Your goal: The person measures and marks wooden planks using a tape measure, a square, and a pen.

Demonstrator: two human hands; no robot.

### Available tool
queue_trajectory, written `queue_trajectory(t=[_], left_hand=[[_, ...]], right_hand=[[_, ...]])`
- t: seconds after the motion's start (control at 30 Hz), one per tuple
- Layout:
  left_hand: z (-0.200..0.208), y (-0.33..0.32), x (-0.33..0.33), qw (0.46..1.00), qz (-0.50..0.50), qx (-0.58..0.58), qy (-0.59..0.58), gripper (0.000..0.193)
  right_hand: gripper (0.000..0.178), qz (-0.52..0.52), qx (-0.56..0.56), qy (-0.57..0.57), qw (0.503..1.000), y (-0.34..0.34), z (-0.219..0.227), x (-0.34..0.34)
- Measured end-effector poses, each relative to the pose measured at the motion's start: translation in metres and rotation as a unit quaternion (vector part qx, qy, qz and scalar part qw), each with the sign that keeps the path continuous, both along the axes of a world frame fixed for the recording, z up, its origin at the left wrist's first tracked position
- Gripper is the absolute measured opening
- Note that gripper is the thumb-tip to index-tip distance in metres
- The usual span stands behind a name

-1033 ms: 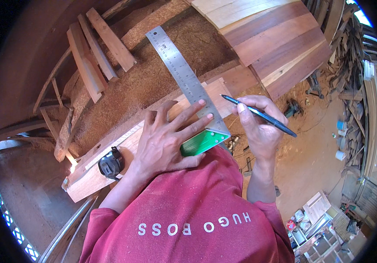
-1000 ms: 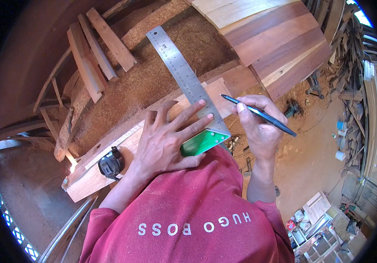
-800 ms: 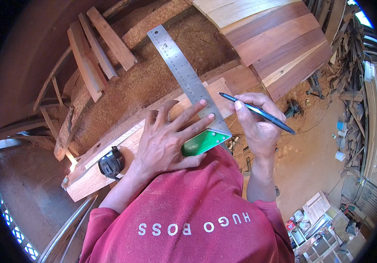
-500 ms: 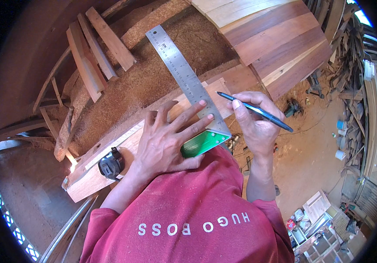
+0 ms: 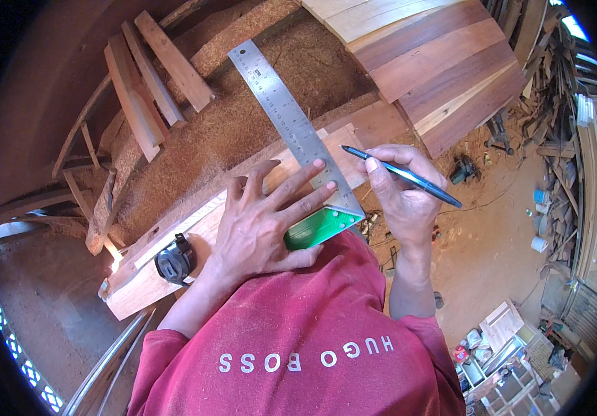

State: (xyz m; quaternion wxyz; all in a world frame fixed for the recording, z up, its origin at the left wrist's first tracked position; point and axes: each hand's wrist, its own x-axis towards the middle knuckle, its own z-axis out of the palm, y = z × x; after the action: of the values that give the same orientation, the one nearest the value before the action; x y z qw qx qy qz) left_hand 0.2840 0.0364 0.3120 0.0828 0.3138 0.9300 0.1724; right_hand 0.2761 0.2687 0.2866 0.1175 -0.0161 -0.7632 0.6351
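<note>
A try square with a steel ruled blade and a green handle lies across a wooden board. My left hand holds it: two fingers are stretched over the blade, the others are spread on the board, and the thumb presses the near side of the handle. In my right hand is a dark pen, pinched between thumb and fingers. Its tip points left, just right of the blade, seemingly above the board. Beside my left wrist a black tape measure rests on the board.
Several loose wood strips lie at the far left over sawdust. A panel of joined planks is at the far right. On the right are stacked timber, a power tool on the floor and a wooden frame with clutter.
The try square, my left fingers and the pen have shifted very slightly to the left. Both hands keep their hold.
</note>
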Motion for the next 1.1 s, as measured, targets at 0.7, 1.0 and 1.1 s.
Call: queue_trajectory(t=[0.7, 1.0, 1.1], left_hand=[[0.0, 0.0006, 0.0002, 1.0, -0.002, -0.005, 0.005, 0.078], [-0.0007, -0.0002, -0.0002, 1.0, -0.003, -0.002, 0.005, 0.079], [-0.0035, -0.0002, -0.0001, 1.0, -0.002, -0.001, -0.012, 0.081]], right_hand=[[0.014, 0.0, -0.006, 0.002, 1.0, 0.0008, -0.0057, 0.0003], [0.012, 0.004, -0.001, 0.001, 1.0, 0.0, -0.003, -0.0003], [0.011, 0.006, 0.004, 0.006, 1.0, 0.0003, -0.0028, -0.0013]])
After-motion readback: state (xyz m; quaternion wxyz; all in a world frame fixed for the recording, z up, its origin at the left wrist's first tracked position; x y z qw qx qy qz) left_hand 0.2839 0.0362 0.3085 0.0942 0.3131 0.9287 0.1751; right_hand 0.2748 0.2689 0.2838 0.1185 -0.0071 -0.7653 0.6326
